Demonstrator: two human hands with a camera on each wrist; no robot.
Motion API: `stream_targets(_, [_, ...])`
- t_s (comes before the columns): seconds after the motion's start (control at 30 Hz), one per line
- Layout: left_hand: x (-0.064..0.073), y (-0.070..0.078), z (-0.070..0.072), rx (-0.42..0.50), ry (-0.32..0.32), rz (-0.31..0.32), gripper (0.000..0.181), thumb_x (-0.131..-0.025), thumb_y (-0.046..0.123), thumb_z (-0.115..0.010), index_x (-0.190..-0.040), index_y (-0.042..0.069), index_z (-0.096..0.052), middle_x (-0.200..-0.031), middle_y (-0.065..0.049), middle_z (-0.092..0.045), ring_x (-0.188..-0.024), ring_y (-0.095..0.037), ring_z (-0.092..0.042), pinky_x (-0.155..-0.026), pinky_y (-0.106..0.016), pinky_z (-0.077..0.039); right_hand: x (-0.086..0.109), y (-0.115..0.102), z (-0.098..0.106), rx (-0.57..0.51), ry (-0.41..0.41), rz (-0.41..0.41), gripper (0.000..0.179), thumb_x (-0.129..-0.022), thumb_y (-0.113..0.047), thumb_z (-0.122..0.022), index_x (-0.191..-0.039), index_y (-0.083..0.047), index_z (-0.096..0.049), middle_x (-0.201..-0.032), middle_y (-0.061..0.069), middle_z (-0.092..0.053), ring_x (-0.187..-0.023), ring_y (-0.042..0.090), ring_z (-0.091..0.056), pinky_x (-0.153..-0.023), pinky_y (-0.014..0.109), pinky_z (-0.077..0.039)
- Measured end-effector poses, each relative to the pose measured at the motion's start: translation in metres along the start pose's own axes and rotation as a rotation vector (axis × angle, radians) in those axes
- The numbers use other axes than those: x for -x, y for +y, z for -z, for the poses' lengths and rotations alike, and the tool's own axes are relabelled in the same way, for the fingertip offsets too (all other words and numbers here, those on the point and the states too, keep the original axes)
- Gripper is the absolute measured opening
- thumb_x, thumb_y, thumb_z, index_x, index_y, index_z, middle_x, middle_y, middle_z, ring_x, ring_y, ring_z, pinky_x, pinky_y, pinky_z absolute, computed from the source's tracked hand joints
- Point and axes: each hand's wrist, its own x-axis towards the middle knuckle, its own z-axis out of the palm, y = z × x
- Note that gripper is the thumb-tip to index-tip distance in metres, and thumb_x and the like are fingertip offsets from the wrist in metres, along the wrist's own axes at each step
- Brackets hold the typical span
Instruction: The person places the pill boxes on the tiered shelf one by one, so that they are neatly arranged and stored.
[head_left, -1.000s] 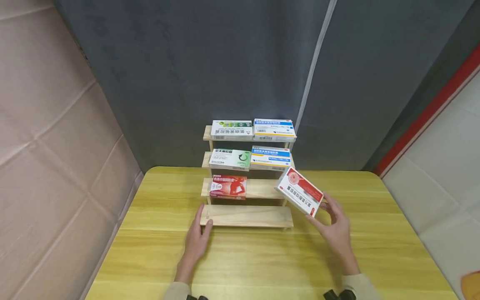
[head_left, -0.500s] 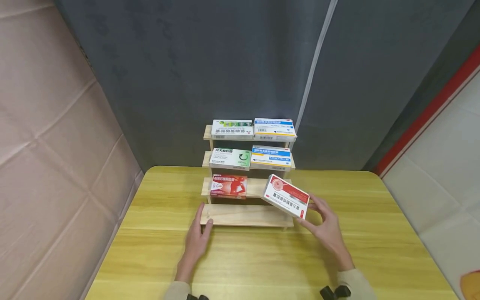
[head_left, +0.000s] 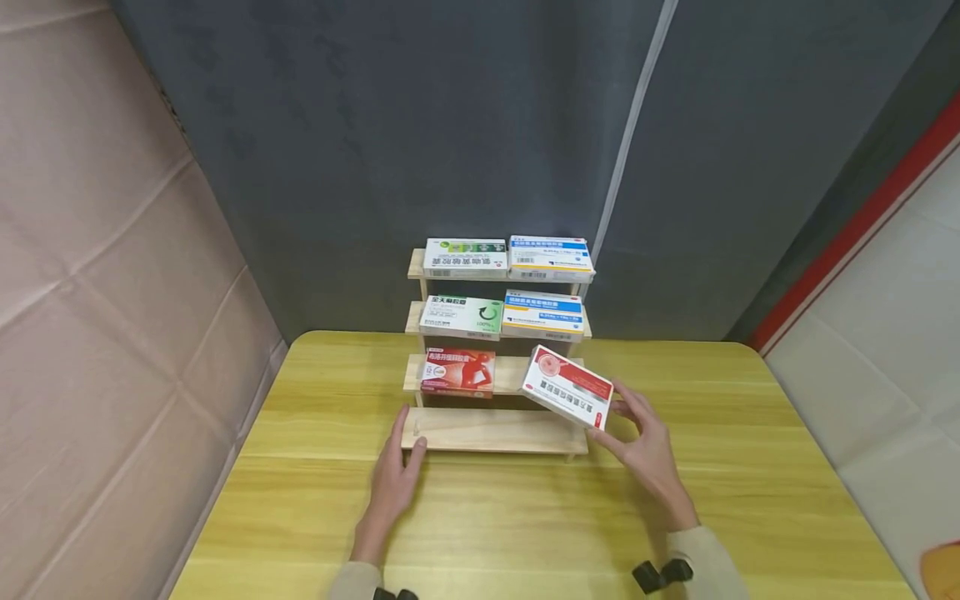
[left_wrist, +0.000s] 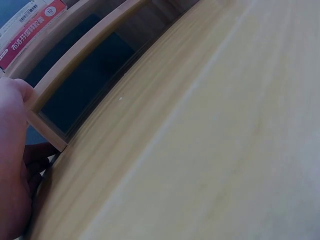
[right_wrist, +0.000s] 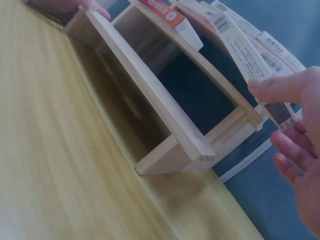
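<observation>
In the head view my right hand point(head_left: 647, 454) pinches a white and red medicine box point(head_left: 567, 385) by its right end, thumb at the front edge. The box slants over the right part of the third tier of a stepped wooden display rack point(head_left: 495, 432). My left hand point(head_left: 396, 475) grips the left end of the rack's lowest tier. In the left wrist view the thumb lies on the tier's edge and the fingers curl beside its leg. A red medicine box point(head_left: 457, 372) lies on the third tier's left part. The right wrist view shows the held box point(right_wrist: 242, 52) edge-on.
Green and white boxes point(head_left: 462, 316) point(head_left: 465, 258) lie on the left of the two upper tiers, blue and white boxes point(head_left: 543, 314) point(head_left: 551, 257) on their right. The rack stands on a wooden table point(head_left: 337, 392) before a grey curtain point(head_left: 420, 125).
My right hand has carried the white and red box leftward, from beside the rack to over the third tier, and it slants less. The left hand has kept its place.
</observation>
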Motion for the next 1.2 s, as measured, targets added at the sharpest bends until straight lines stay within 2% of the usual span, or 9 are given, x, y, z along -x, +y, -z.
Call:
stream_targets(0.13, [0.000, 0.000, 0.000, 0.001, 0.000, 0.000, 0.067, -0.107, 0.046, -0.046, -0.164, 0.028, -0.016, -0.169, -0.004, -0.023, -0.152, -0.040, -0.029, -0.120, -0.067, -0.024, -0.002, -0.001, -0.004, 0.012, -0.005, -0.012, 0.087, -0.076, 0.000, -0.087, -0.152, -0.008, -0.046, -0.145, 0.018, -0.053, -0.107, 0.004, -0.059, -0.102, 0.011, -0.043])
stream_targets(0.27, [0.000, 0.001, 0.000, -0.005, 0.001, 0.001, 0.067, -0.107, 0.046, -0.045, -0.164, 0.027, -0.016, -0.169, -0.005, -0.023, -0.152, -0.040, -0.029, -0.120, -0.068, -0.024, -0.005, -0.003, -0.005, 0.023, -0.019, -0.036, 0.085, -0.078, -0.006, -0.088, -0.152, -0.009, -0.046, -0.145, 0.015, -0.053, -0.111, 0.021, -0.062, -0.102, 0.013, -0.043])
stream_targets(0.47, [0.000, 0.003, 0.001, -0.007, -0.002, 0.008, 0.067, -0.107, 0.046, -0.045, -0.164, 0.028, -0.016, -0.169, -0.004, -0.023, -0.152, -0.040, -0.029, -0.120, -0.068, -0.024, -0.011, -0.004, -0.005, -0.014, -0.039, -0.043, 0.084, -0.078, -0.016, -0.089, -0.151, -0.013, -0.048, -0.143, 0.011, -0.055, -0.113, 0.029, -0.062, -0.104, 0.014, -0.044])
stream_targets(0.73, [0.001, 0.002, 0.001, -0.005, -0.002, 0.011, 0.066, -0.107, 0.046, -0.045, -0.164, 0.029, -0.015, -0.170, -0.004, -0.022, -0.152, -0.041, -0.029, -0.120, -0.069, -0.023, -0.023, 0.003, -0.005, 0.009, -0.072, 0.004, 0.084, -0.077, -0.013, -0.090, -0.150, -0.008, -0.049, -0.144, 0.015, -0.055, -0.113, 0.035, -0.064, -0.107, 0.043, -0.051])
stream_targets(0.83, [0.001, 0.001, 0.000, -0.007, -0.002, 0.009, 0.067, -0.107, 0.046, -0.045, -0.164, 0.029, -0.015, -0.170, -0.005, -0.022, -0.151, -0.041, -0.029, -0.120, -0.069, -0.024, -0.028, 0.003, -0.005, 0.018, -0.084, 0.027, 0.084, -0.076, -0.012, -0.090, -0.150, -0.006, -0.049, -0.143, 0.018, -0.056, -0.113, 0.037, -0.064, -0.106, 0.050, -0.051])
stream_targets(0.93, [0.000, 0.001, 0.000, -0.001, -0.003, 0.011, 0.066, -0.107, 0.046, -0.046, -0.164, 0.030, -0.016, -0.169, -0.004, -0.023, -0.152, -0.040, -0.029, -0.120, -0.068, -0.024, -0.032, 0.004, -0.005, 0.031, -0.101, 0.021, 0.084, -0.077, -0.014, -0.090, -0.150, -0.008, -0.049, -0.142, 0.016, -0.056, -0.113, 0.035, -0.063, -0.106, 0.044, -0.051])
stream_targets(1.07, [0.000, 0.000, 0.000, 0.007, -0.002, 0.015, 0.066, -0.107, 0.046, -0.046, -0.164, 0.030, -0.016, -0.169, -0.003, -0.024, -0.152, -0.039, -0.029, -0.121, -0.067, -0.024, -0.038, 0.005, -0.004, 0.014, -0.124, 0.019, 0.083, -0.078, -0.015, -0.089, -0.150, -0.008, -0.049, -0.145, 0.016, -0.055, -0.116, 0.034, -0.063, -0.105, 0.028, -0.050])
stream_targets(1.13, [0.000, 0.000, 0.000, 0.009, -0.002, 0.015, 0.067, -0.107, 0.046, -0.046, -0.164, 0.030, -0.016, -0.169, -0.003, -0.024, -0.152, -0.039, -0.029, -0.121, -0.067, -0.023, -0.040, 0.005, -0.004, -0.007, -0.132, 0.029, 0.081, -0.079, -0.014, -0.088, -0.150, -0.006, -0.049, -0.147, 0.018, -0.054, -0.118, 0.037, -0.062, -0.105, 0.025, -0.050])
stream_targets(1.2, [0.000, 0.000, 0.000, 0.011, -0.003, 0.016, 0.067, -0.107, 0.046, -0.046, -0.164, 0.030, -0.016, -0.169, -0.003, -0.024, -0.152, -0.039, -0.029, -0.121, -0.067, -0.023, -0.042, 0.005, -0.005, -0.024, -0.143, 0.037, 0.080, -0.081, -0.014, -0.087, -0.150, -0.007, -0.048, -0.149, 0.018, -0.053, -0.120, 0.039, -0.061, -0.106, 0.028, -0.051])
